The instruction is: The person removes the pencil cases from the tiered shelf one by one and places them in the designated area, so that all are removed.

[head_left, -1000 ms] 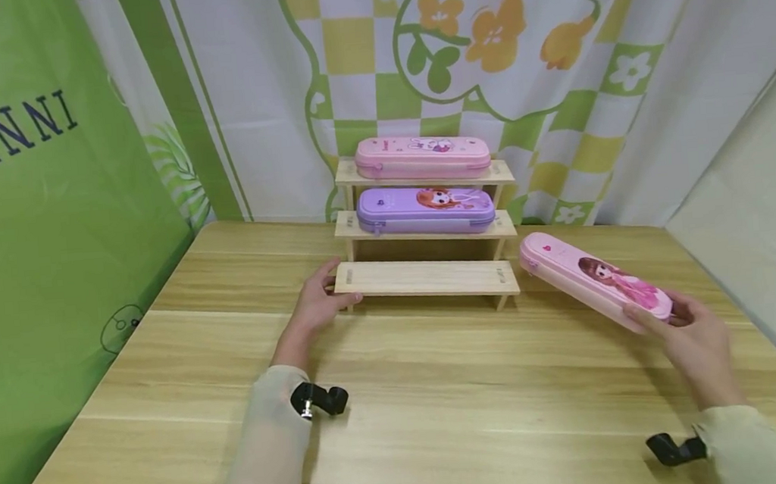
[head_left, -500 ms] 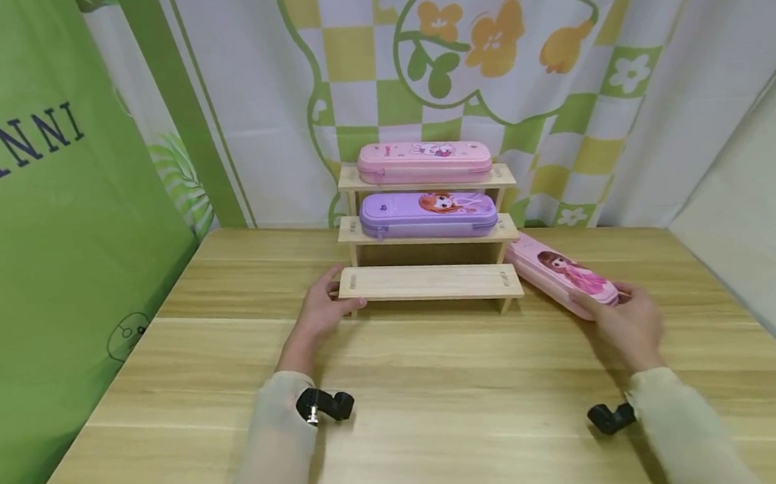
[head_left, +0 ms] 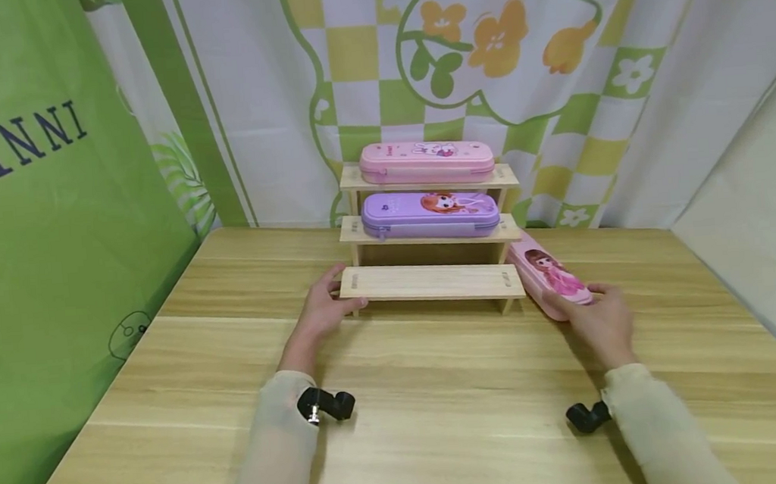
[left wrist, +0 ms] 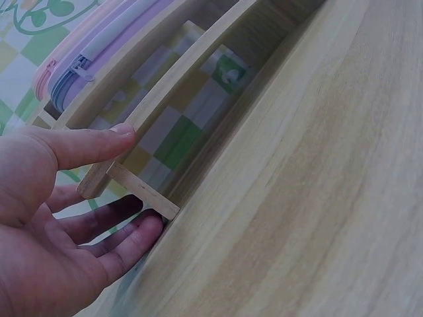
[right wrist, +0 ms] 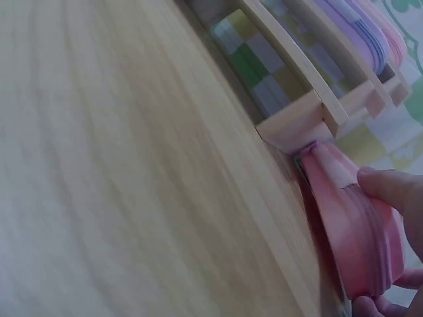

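A three-step wooden display stand [head_left: 432, 280] stands on the table. My left hand [head_left: 323, 308] grips the left end of its lowest step, the thumb [left wrist: 99, 144] on the edge and the fingers curled by the leg. A pink pencil case [head_left: 555, 278] with a doll in a pink dress lies slanted at the stand's right side. My right hand [head_left: 599, 322] holds its near end; in the right wrist view the zipped side shows and its far end is close to the stand's leg. A purple pencil case [head_left: 430, 214] rests on the middle step, another pink pencil case [head_left: 426, 161] on the top one.
The wooden table [head_left: 442, 412] spreads in front of the stand. A patterned curtain [head_left: 353, 55] hangs behind it, a green cloth [head_left: 26, 248] at the left and a pale cloth [head_left: 765, 167] at the right. Both wrists wear black camera mounts.
My right hand has brought the pink pencil case leftward, from out on the right to beside the stand, turning it a little steeper. My left hand has stayed at the stand's left end.
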A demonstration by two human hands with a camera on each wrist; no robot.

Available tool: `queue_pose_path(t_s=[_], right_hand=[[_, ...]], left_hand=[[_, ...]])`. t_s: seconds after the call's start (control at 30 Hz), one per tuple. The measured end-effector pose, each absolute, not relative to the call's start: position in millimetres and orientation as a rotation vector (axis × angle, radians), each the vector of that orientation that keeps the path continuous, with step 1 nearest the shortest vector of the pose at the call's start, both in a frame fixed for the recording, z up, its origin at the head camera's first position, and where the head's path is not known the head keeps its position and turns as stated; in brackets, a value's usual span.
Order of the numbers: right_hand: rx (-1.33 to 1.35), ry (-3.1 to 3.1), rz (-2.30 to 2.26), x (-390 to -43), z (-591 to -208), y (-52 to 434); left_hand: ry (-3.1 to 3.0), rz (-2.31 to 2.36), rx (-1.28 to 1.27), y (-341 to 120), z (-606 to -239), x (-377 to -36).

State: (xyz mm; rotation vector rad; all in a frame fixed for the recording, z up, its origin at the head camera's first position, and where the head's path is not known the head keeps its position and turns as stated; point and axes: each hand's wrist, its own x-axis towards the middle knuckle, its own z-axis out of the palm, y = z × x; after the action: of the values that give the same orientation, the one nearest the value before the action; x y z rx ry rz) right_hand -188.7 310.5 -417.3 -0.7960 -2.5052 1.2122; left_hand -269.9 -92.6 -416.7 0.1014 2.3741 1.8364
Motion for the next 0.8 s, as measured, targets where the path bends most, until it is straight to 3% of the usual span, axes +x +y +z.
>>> queue_pose_path(t_s=[0.33,0.8], right_hand=[[-0.584,-2.669,1.051,-189.9,-417.9,293.8],[-0.558,-2.702,1.177,-183.7,-415.1,288.5]], left_hand=[[2.367,1.837,0.092,-93.3,-418.5,-271.4],[2.38,1.833,0.109,-92.1,-417.8,-270.3]])
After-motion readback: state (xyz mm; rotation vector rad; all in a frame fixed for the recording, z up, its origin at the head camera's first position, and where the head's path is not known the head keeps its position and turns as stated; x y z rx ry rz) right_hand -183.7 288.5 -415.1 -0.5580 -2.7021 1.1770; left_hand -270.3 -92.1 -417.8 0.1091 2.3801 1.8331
